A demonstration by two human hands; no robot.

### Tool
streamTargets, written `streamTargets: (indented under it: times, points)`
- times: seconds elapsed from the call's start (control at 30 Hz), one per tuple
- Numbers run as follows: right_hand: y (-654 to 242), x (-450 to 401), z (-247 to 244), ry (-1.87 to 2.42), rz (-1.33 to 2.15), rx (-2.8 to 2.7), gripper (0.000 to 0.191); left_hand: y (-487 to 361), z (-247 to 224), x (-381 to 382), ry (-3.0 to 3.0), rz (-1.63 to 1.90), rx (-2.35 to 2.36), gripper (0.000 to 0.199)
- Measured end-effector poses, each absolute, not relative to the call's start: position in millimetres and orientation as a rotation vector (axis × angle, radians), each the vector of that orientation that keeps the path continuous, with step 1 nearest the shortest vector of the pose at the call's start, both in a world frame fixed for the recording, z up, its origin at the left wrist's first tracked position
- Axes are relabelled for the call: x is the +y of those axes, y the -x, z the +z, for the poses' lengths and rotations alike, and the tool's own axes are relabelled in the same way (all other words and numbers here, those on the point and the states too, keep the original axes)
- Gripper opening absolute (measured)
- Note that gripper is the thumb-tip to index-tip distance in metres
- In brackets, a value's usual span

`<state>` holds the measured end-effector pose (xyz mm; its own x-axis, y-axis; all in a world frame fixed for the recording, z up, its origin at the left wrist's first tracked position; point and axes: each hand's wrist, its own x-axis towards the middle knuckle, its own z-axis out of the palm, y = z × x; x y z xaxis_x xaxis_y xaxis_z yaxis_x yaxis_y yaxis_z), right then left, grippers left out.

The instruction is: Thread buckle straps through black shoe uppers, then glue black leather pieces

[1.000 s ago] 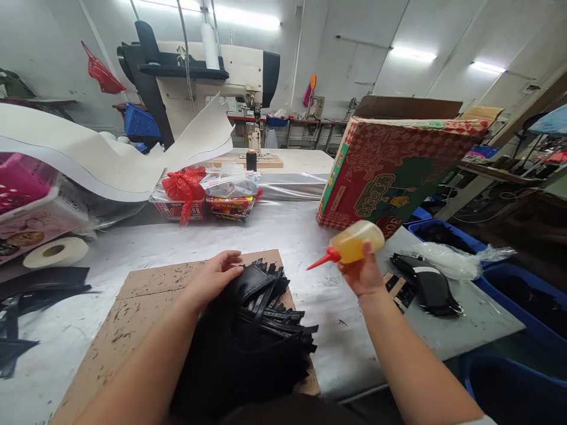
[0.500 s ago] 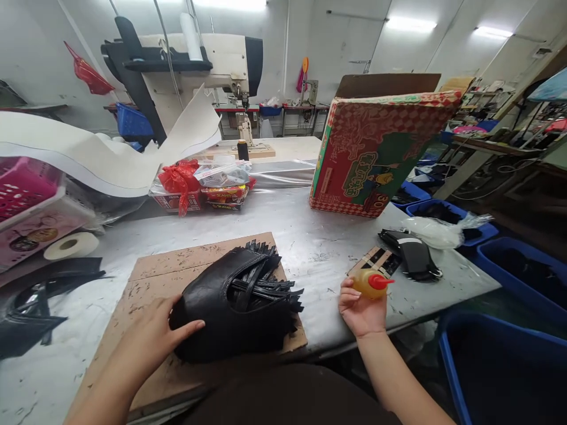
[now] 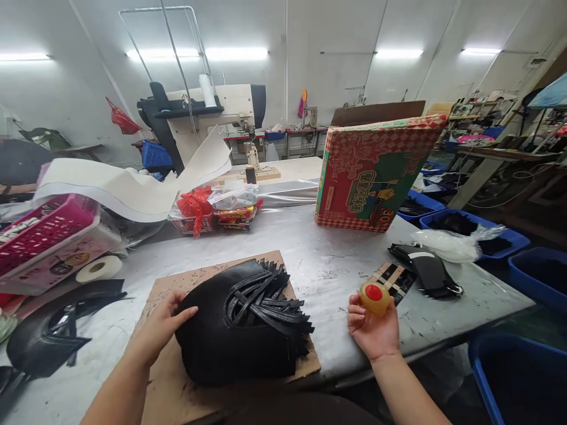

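A stack of black leather shoe uppers (image 3: 208, 336) lies on a cardboard sheet (image 3: 166, 289), with crossed straps and cut strip ends fanning out on its right side. My left hand (image 3: 166, 321) grips the left edge of the stack, thumb on top and fingers partly hidden behind it. Off to the right, above the table edge, my right hand (image 3: 374, 330) is closed around a squeeze bottle (image 3: 373, 304) of yellowish liquid. Its red cap points toward me. Beyond that hand lies a small card with black and tan strips (image 3: 392, 277).
A red printed carton (image 3: 363, 183) stands at the back right. Black pieces (image 3: 427, 271) and a clear plastic bag (image 3: 456, 243) lie near the right edge, beside blue bins (image 3: 482, 378). At left are more black uppers (image 3: 44, 348), a tape roll (image 3: 98, 268) and a pink basket (image 3: 66, 227).
The view has tilted up and turned a little left. The bottle's red tip has swung from pointing right to facing me. My left hand stays on the uppers.
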<state>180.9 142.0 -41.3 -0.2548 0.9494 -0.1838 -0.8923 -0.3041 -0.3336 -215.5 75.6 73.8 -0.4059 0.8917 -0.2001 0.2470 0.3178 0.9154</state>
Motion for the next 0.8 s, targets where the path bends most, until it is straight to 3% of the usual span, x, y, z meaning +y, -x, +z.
streamTargets:
  times: [0.23, 0.53, 0.8]
  points:
    - [-179.3, 143.5, -42.3, 0.431, 1.837, -0.097, 0.043, 227.8, 85.0, 99.3, -0.775, 1.183, 1.435, 0.043]
    - [-177.5, 143.4, -41.9, 0.452, 1.827, -0.128, 0.049, 232.3, 93.9, 106.5, -0.693, 1.241, 1.413, 0.043]
    - [-175.7, 130.5, -34.9, 0.594, 1.737, -0.255, 0.067, 223.7, 91.1, 101.5, -0.706, 1.248, 1.41, 0.039]
